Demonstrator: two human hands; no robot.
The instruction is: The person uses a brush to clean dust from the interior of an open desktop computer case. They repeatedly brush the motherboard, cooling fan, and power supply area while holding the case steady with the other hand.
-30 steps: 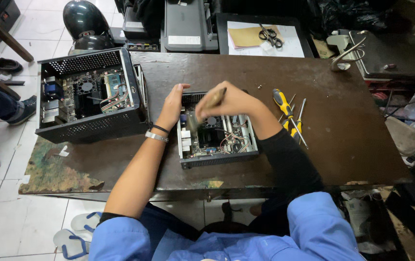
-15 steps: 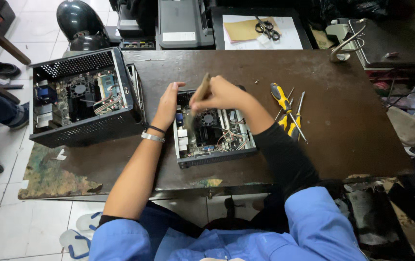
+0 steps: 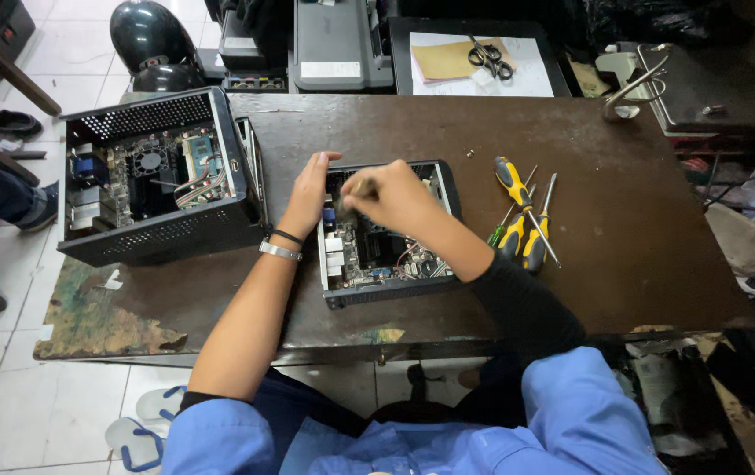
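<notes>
Both hands are kept at the small open computer case mid-table: the left hand is laid flat against its left wall, while the brush, upright a second ago, is now tipped low in the closed right hand, bristles down among the board parts.

Brown table bears 2 computer cases, screwdrivers.
</notes>
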